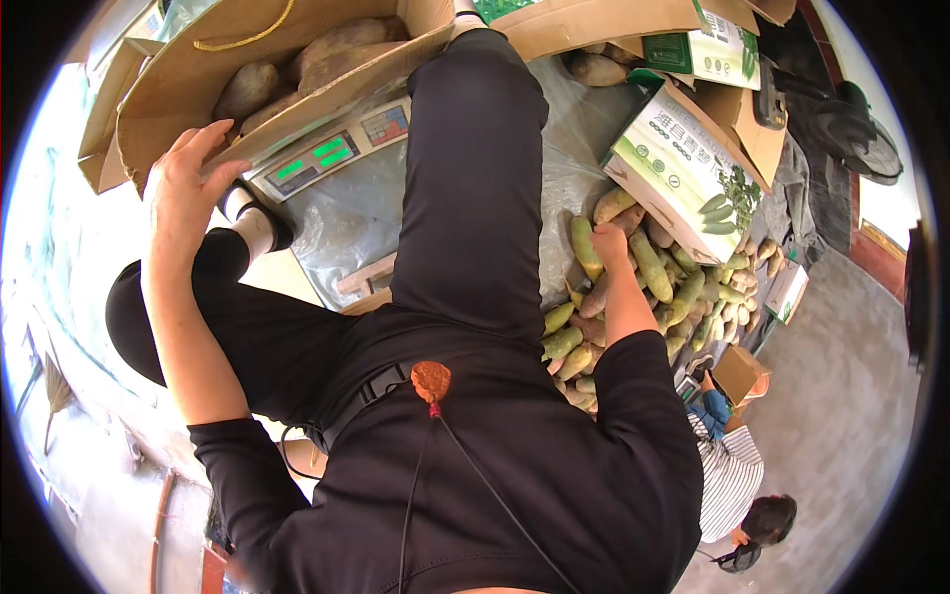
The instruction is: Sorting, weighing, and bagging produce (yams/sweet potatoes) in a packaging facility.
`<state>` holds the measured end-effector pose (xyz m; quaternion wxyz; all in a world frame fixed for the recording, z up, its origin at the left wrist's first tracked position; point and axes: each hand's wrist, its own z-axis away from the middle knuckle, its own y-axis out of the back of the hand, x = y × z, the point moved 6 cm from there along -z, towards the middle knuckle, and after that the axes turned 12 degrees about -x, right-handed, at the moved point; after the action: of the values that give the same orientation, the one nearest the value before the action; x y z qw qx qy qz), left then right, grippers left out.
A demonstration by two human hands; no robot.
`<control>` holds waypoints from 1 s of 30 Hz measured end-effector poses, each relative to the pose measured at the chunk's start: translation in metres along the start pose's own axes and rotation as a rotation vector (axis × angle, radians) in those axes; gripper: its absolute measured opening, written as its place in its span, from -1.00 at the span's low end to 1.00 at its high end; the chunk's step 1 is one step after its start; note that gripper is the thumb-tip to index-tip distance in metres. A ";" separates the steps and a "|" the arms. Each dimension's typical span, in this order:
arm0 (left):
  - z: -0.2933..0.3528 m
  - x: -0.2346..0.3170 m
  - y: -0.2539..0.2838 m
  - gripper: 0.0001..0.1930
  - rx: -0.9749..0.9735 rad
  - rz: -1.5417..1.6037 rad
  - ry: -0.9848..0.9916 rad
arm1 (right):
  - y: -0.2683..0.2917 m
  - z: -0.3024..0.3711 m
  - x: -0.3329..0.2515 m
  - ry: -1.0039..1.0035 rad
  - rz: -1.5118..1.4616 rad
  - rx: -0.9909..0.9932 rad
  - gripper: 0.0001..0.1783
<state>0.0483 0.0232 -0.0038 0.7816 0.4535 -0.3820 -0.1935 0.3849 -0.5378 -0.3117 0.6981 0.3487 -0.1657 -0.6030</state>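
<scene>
The hands are well apart. At ten o'clock the left hand point(183, 183) is spread, thumb away from the fingers, at the wall of a cardboard box point(163, 94); whether it touches is unclear. At two o'clock the right hand point(609, 243) curls down onto the root pile point(651, 267); I cannot tell whether it grips one. A printed carton's point(683, 163) edge lies just beyond it; bare floor point(831, 396) opens at four o'clock. One scale point(332, 153) shows at eleven, and at least three roots in the box; the pile overlaps too much to count.
</scene>
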 end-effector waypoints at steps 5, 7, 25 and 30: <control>0.004 0.005 0.008 -0.58 0.005 -0.128 -0.045 | -0.006 0.010 -0.021 -0.038 0.157 -0.074 -0.53; -0.004 0.010 0.004 -0.58 -0.002 -0.142 -0.073 | -0.009 0.003 0.005 -0.082 0.275 -0.046 -0.39; 0.013 -0.025 0.007 -0.70 -0.048 -0.166 0.118 | -0.045 0.022 -0.091 -0.178 0.808 -0.341 -0.64; 0.015 -0.030 0.006 -0.74 -0.037 -0.144 0.118 | -0.029 0.039 -0.086 -0.122 0.701 -0.177 -0.61</control>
<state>0.0171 0.0374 -0.0063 0.7949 0.4760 -0.2983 -0.2292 0.3199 -0.4670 -0.2881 0.8786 0.1727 -0.2637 -0.3588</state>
